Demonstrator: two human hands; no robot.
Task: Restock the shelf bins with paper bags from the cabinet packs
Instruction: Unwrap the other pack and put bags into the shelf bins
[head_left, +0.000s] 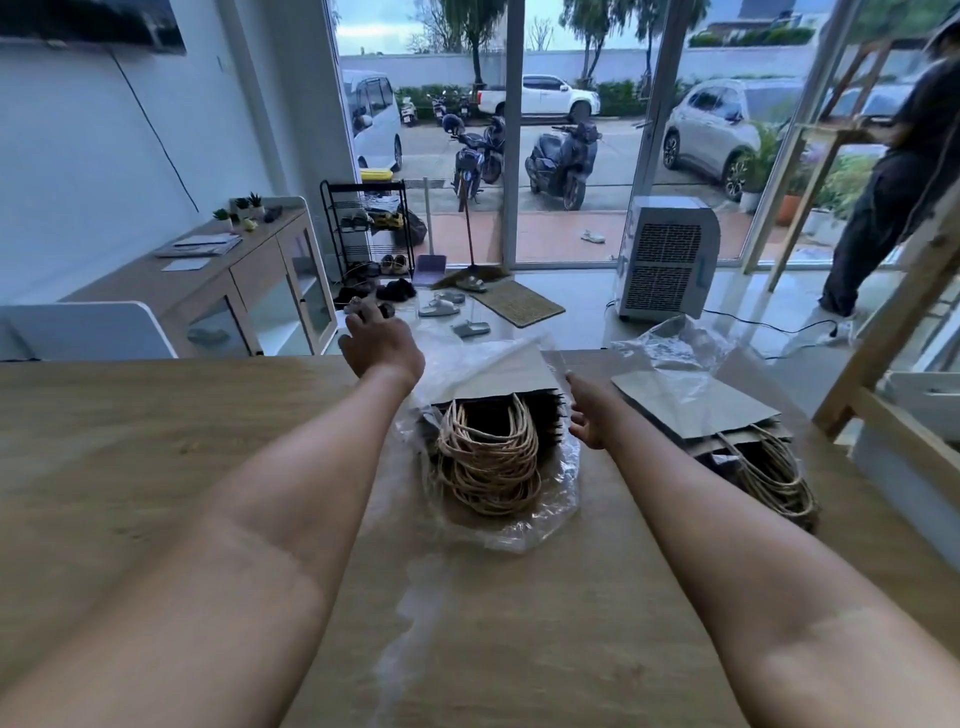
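A pack of brown paper bags (511, 371) with twisted paper handles (488, 457) lies on the wooden table (156, 441) in torn clear plastic wrap (556, 499). My left hand (382, 345) reaches past the pack's far left corner, over the table's far edge, with relaxed fingers that hold nothing. My right hand (587, 410) is against the pack's right edge, thumb up at the lifted plastic, fingers curled beside the stack. Whether it grips anything is unclear. A second pack of bags (722, 410), also in loose plastic, lies to the right.
A wooden shelf frame (883, 364) stands at the table's right. A person (893, 171) stands by another wooden frame at the glass door. A sideboard cabinet (249, 280), a shoe rack (369, 228) and a white air cooler (667, 254) stand beyond the table.
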